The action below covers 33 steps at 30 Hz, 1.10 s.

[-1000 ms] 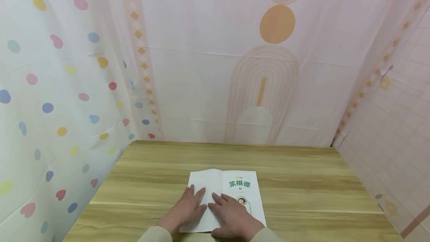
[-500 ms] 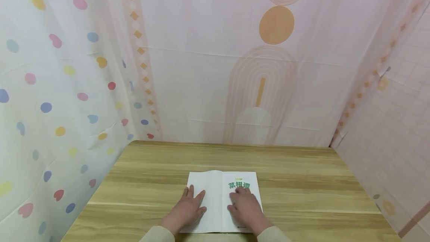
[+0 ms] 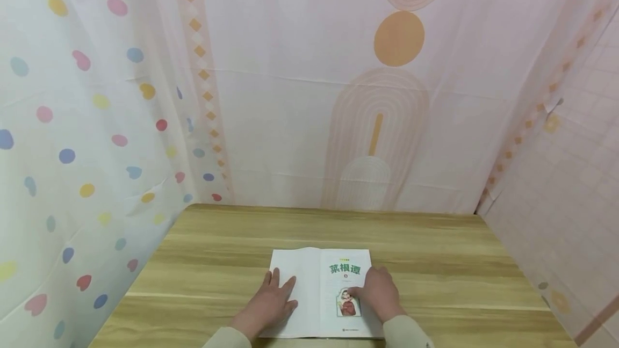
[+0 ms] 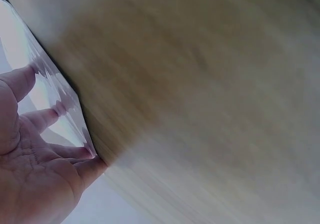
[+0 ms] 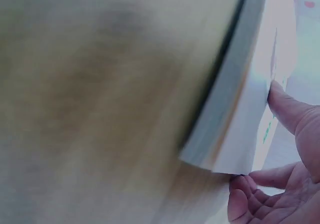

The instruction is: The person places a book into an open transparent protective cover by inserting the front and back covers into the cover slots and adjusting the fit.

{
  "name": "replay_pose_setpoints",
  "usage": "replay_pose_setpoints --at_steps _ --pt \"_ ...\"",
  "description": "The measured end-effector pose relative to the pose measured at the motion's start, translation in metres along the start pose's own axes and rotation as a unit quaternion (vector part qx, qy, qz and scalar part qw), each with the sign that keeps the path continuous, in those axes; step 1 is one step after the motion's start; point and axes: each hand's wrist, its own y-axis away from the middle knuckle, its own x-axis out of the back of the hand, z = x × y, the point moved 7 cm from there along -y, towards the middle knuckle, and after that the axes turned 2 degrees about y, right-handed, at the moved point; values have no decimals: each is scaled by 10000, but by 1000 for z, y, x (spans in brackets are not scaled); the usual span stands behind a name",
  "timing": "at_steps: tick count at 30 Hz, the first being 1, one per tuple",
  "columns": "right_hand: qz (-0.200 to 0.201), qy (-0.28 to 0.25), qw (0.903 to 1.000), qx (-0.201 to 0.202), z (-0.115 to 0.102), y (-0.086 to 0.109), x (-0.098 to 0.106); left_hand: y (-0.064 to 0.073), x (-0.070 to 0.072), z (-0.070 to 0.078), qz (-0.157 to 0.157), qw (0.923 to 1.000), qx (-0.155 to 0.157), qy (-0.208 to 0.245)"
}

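An open book (image 3: 309, 294) lies on the table. Its left page is blank, while the right one has green characters and a small picture of a figure. My left hand (image 3: 267, 305) rests on the left page with its fingers spread. In the left wrist view, the left hand's fingertips (image 4: 90, 166) reach the page's outer edge. At the book's right edge, my right hand (image 3: 380, 293) has its thumb on the printed page and its other fingers bent at the edge. The right wrist view has the right hand (image 5: 295, 159) at a corner of the thick page block (image 5: 220, 114).
The wood-grain table (image 3: 193, 262) extends to both sides of the book and behind it. A patterned curtain (image 3: 280, 122) hangs behind the table, with a dotted curtain (image 3: 96, 165) on the left and a pale checked one (image 3: 570, 192) on the right.
My right hand has moved from the book's middle across the printed page to its right edge, uncovering the picture. The left hand has stayed on the blank page.
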Motion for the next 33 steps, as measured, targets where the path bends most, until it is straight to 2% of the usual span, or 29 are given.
replay_pose_setpoints --at_steps 8,16,24,33 --pt "-193 -21 9996 -207 5 -4 1 0 -1 4 13 9999 -112 -104" --pt "-151 -179 9990 -388 7 0 1 0 -1 4 67 9995 -185 -249" --pt "15 -1018 9922 -721 17 4 -1 0 0 4 -2 9996 -142 -258" --pt "-125 -1693 9809 -953 24 -1 2 1 5 6 -24 9998 -96 -190"
